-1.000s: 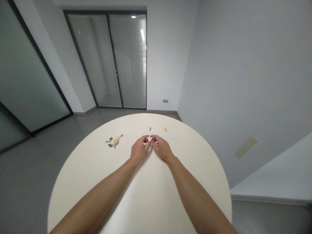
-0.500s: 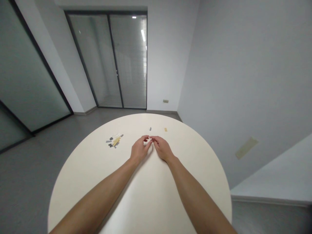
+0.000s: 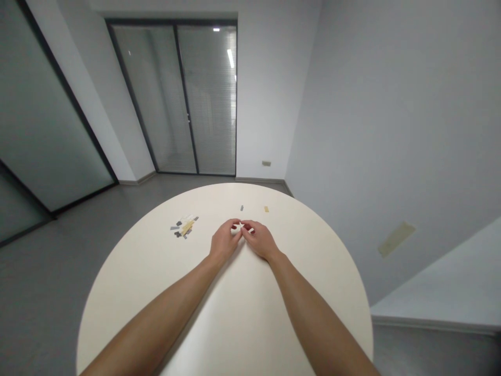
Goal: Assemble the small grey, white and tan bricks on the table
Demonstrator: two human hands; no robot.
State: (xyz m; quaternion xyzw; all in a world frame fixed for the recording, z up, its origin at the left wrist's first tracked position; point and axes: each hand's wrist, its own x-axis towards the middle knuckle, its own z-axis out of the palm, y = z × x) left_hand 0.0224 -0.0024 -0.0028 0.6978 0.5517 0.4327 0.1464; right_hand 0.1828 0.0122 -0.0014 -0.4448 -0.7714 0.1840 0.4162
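Over the middle of the table, my left hand (image 3: 226, 238) and my right hand (image 3: 259, 239) meet at the fingertips. Between them shows a small white piece (image 3: 241, 225), mostly covered by the fingers, its exact kind too small to make out. Both hands are closed in a pinch on it. Just beyond the fingers lies a small grey piece (image 3: 241, 208), and to its right a small yellow piece (image 3: 266, 209). Off to the left of my left hand is a loose pile of small flat pieces (image 3: 187, 227) in white, yellow, grey and black.
A round cream-white table (image 3: 219, 334) carries everything, its curved edge running around both forearms. Beyond it are a glass door (image 3: 207, 104) with blinds and a wall (image 3: 371, 104) on the right. A socket plate (image 3: 396, 239) is on that wall.
My fingertips have shifted slightly around the white piece, the right thumb moving a little to the left and down. The pile and the two separate pieces lie as before.
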